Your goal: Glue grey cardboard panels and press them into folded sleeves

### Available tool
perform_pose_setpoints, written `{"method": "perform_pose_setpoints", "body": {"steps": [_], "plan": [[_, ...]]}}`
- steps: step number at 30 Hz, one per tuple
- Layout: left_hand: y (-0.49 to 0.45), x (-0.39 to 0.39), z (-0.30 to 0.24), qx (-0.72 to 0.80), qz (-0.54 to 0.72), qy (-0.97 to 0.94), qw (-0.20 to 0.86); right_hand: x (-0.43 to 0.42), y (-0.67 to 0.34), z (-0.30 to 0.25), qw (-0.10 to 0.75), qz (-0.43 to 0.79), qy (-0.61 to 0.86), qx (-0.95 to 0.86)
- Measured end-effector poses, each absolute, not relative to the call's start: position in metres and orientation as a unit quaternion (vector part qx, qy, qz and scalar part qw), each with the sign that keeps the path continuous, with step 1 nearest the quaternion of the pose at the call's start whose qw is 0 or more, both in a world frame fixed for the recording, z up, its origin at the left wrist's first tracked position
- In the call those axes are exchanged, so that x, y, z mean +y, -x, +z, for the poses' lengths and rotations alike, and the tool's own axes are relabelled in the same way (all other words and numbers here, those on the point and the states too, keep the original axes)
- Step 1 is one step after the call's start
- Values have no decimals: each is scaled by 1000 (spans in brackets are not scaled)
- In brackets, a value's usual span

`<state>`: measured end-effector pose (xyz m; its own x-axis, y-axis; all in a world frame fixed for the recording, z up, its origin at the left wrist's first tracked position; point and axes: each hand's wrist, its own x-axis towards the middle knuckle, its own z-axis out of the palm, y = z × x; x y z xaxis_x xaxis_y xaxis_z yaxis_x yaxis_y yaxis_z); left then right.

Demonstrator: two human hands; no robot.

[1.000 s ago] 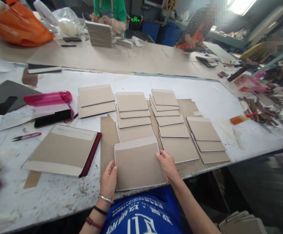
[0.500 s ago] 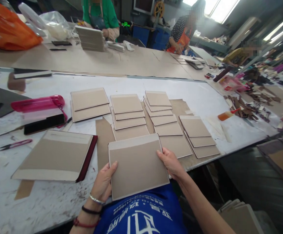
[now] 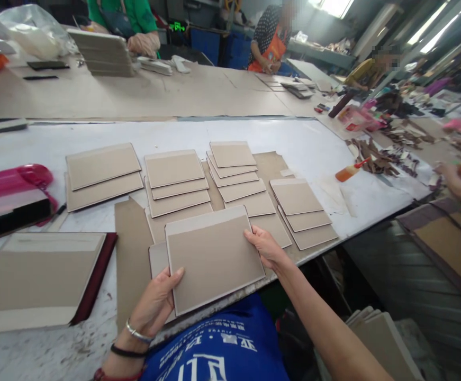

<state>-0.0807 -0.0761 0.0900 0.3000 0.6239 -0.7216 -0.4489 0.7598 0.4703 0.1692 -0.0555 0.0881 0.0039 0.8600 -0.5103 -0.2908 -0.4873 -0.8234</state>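
Both hands hold one beige cardboard panel (image 3: 214, 259) with a paler strip along its top and a thin dark edge. My left hand (image 3: 159, 293) grips its left edge, thumb on the face and fingers behind. On the right edge, my right hand (image 3: 265, 246) pinches it near the upper corner. Another panel (image 3: 157, 257) shows partly behind it at the left, mostly hidden. Beyond lie overlapping rows of similar panels: a pair (image 3: 103, 166) at left, a column (image 3: 172, 168) in the middle, more (image 3: 232, 154) farther right, and a group (image 3: 297, 197) at far right.
A larger panel with a maroon strip (image 3: 95, 278) lies at left, near a pink case (image 3: 16, 182). A glue bottle (image 3: 347, 170) and scraps (image 3: 377, 156) sit at right. Across the table, a person in green (image 3: 135, 18) is beside a panel stack (image 3: 101, 53); others work farther back.
The view has turned rightward, so the table's things appear farther left. The held panel has moved away from my body over the table edge, and another panel now shows behind it.
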Motion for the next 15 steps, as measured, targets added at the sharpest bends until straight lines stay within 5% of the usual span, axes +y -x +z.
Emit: {"method": "perform_pose_setpoints", "body": {"steps": [15], "plan": [[-113, -29, 77, 597, 325, -152, 718, -36, -387, 72, 482, 655, 529, -243]]}}
